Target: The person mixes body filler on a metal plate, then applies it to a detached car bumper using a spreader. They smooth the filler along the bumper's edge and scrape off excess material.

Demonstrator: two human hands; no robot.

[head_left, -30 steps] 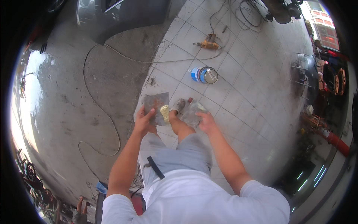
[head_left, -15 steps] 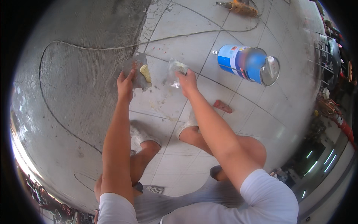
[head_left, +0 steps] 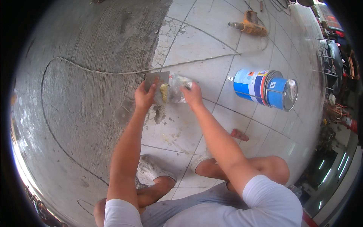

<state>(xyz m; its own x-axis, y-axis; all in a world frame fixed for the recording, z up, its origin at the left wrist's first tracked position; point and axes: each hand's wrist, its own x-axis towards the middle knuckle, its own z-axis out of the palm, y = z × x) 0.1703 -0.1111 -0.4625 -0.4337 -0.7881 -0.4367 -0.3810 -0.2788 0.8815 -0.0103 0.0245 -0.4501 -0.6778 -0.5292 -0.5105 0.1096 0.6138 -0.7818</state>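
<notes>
My left hand (head_left: 145, 97) grips a flat grey putty plate (head_left: 154, 78) by its lower left edge, thumb on top. A lump of yellow putty (head_left: 164, 92) lies near the plate's right side, and a reddish smear marks its upper part. From the right, my right hand (head_left: 193, 94) pinches a thin, shiny, see-through sheet (head_left: 177, 95) with some pale stuff near the thumb. The sheet's left edge meets or slightly overlaps the plate's right edge; which of these, I cannot tell. Both are held above the floor in front of my feet.
Blue-and-white cans (head_left: 249, 86) lie end to end on the tiles at right. An orange heat gun (head_left: 249, 25) rests beyond them. A red block (head_left: 239, 135) is near my right knee. A grey cable (head_left: 124, 72) crosses the floor; rough concrete (head_left: 87, 41) borders the tiles.
My hands have drawn together, bringing the plate and the see-through sheet from well apart to edge against edge. The whole view has shifted, with the floor things now lower and further right.
</notes>
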